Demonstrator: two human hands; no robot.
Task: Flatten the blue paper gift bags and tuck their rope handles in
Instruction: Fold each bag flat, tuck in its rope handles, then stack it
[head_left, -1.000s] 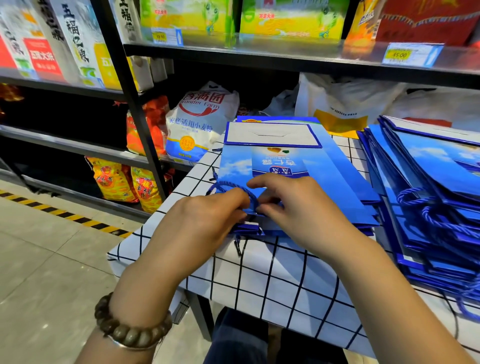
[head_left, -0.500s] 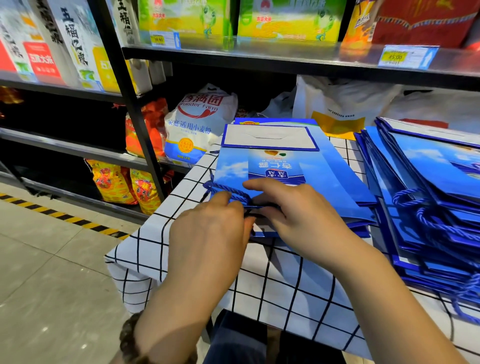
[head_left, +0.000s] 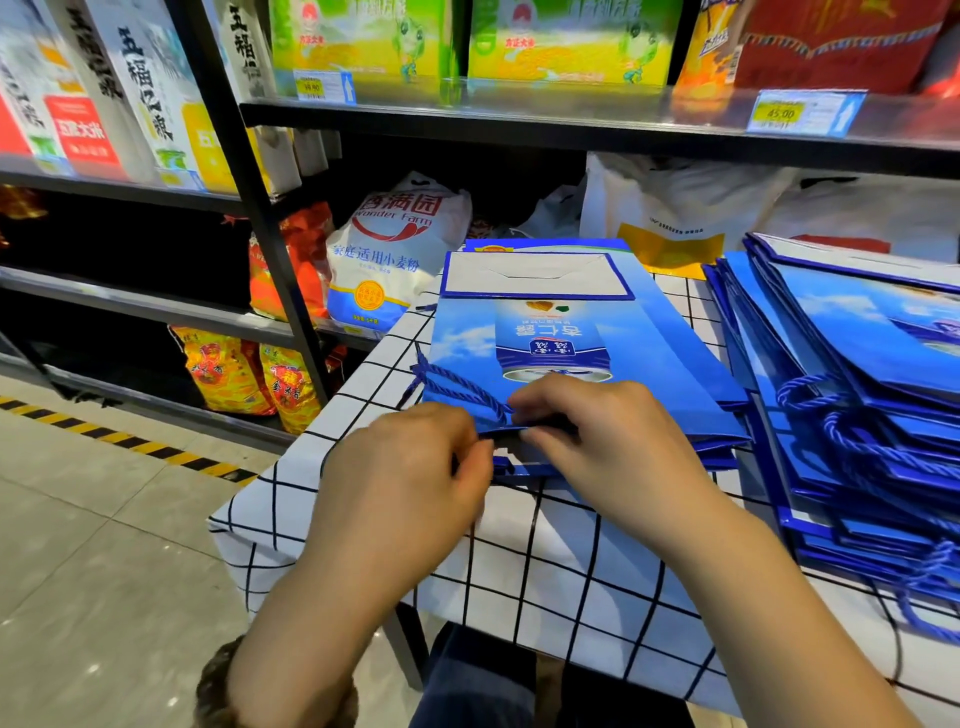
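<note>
Clenched on the near rim of the top bag (head_left: 566, 332), the right hand (head_left: 608, 441) makes the clearer grip, with forefinger on top and thumb beneath. At that same rim the left hand (head_left: 410, 467) is curled, just left of the right and almost touching it. Its fingertips meet the blue edge, but I cannot tell whether they hold cord as well (the knuckles cover that spot).

The top bag lies flat on a pile of flattened bags (head_left: 696, 364). Its long axis runs straight away from the person, with the open mouth nearest, under both hands, and the white folded base (head_left: 535, 275) at the far end. The coming move turns on the rope handle (head_left: 457, 382). It comes out of the mouth between the two hands and slants away across the top bag's near left corner, outside the paper. That puts it left of both grips and nearer the left hand. My guess is that hand feeds it into the mouth while the right keeps the rim lifted.

The paper is glossy, stiff and sharply creased, printed with sky and a can. The handle is limp twisted blue cord, likely to spring back out.

Right of the top bag sits a fanned heap of bags (head_left: 857, 338), its loose cords (head_left: 852, 436) untucked. Beneath the top bag is the bench (head_left: 545, 561), under a white cloth (head_left: 322, 467) with a dark grid. Beyond the top bag's far left corner a flour sack (head_left: 395, 254) sits on a low shelf (head_left: 156, 304)
</note>
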